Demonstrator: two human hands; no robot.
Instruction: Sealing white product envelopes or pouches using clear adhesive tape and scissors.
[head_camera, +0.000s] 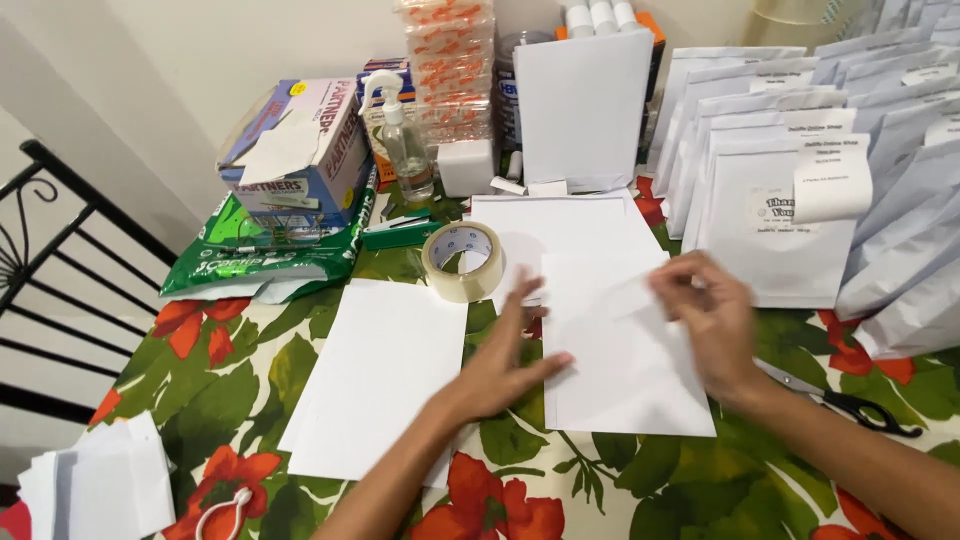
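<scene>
My left hand (505, 360) lies flat with fingers spread on the left edge of a white paper sheet (620, 375) on the flowered tablecloth. My right hand (705, 315) pinches the upper right part of that same sheet, fingers curled on the paper; motion blur hides the exact grip. Just above my left hand sits a roll of clear tape (462, 260). A second white sheet (380, 375) lies to the left of my left forearm.
Black-handled scissors (850, 405) lie right of my right wrist. Rows of white pouches (790, 215) fill the right side. Behind stand a spray bottle (408, 150), a blue box (300, 150), a green packet (270, 255) and more white sheets (560, 225). A paper stack (100, 490) sits bottom left.
</scene>
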